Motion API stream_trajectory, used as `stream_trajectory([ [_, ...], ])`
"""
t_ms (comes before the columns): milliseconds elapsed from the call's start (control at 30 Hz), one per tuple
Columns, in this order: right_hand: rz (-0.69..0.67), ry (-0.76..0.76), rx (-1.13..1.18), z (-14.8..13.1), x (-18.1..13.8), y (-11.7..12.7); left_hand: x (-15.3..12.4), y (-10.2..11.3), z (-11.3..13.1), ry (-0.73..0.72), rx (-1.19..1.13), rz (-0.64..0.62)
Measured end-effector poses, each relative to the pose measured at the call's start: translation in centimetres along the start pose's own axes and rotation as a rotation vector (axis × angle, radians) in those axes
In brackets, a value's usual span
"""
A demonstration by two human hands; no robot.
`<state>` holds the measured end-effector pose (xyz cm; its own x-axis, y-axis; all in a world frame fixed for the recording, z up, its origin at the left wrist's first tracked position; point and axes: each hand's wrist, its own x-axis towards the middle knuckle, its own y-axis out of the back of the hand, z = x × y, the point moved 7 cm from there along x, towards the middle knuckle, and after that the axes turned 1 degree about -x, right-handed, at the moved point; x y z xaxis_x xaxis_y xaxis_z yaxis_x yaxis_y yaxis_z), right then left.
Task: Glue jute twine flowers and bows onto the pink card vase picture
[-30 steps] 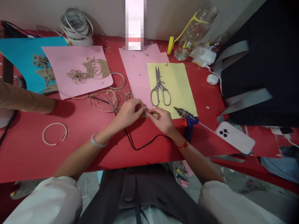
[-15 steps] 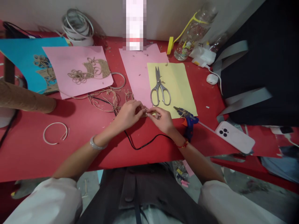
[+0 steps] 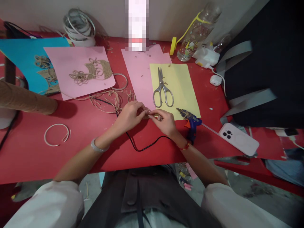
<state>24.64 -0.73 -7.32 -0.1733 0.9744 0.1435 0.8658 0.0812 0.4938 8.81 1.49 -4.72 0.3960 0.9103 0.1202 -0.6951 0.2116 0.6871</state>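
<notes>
While bent over the red table (image 3: 35, 158), pinching a small twine piece (image 3: 147, 116) between the fingertips of the left hand (image 3: 131, 115) and the right hand (image 3: 166, 122), both closed on it from either side. Sits low on the table, right at the near edge of the middle pink sheet (image 3: 140, 72) and close to the near left corner of the yellow sheet (image 3: 182, 82). Mostly buried under fingers, so can't tell its exact shape.

Around the hands:
- scissors (image 3: 162, 90) lying shut on the yellow sheet, just beyond the right hand, handles toward the body
- blue glue gun (image 3: 191, 122) just right of the right wrist, nozzle over the yellow sheet's corner
- black cord (image 3: 142, 147) looping across the table under both forearms
- loose twine tangle (image 3: 106, 99) just beyond the left hand
- left pink sheet (image 3: 61, 85) further left, carrying a finished-looking twine shape (image 3: 95, 71)
- blue sheet (image 3: 19, 53) beside that, with more twine on it
- 1 white ring (image 3: 56, 135) well left of the left forearm
- white phone (image 3: 238, 139) face down, right of the glue gun
- clear bottle (image 3: 197, 33) tilted at the far edge
- black bag (image 3: 268, 63) filling the right side

Also wearing a pale bangle (image 3: 98, 145) on the left wrist
</notes>
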Motion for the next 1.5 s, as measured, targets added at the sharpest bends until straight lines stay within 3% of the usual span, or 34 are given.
stream_trajectory([
  [200,-0.012,0.027,-0.043,-0.4,0.0,0.0,-0.7,1.6,0.3,-0.064,0.043,0.047],
  [367,-0.027,0.067,-0.083,-0.6,-0.1,-0.1,-2.7,1.4,1.1,-0.21,0.226,-0.041],
  [667,-0.064,0.199,-0.161,-1.5,-0.4,-0.3,-2.7,1.1,0.1,-0.153,0.166,0.052],
  [967,-0.095,0.217,-0.199,-1.1,-0.5,-0.6,-2.1,-0.1,-0.2,-0.213,0.224,0.03],
  [1500,-0.042,0.208,-0.103,-1.1,-0.2,-0.2,-2.3,0.4,0.4,-0.293,0.258,0.087],
])
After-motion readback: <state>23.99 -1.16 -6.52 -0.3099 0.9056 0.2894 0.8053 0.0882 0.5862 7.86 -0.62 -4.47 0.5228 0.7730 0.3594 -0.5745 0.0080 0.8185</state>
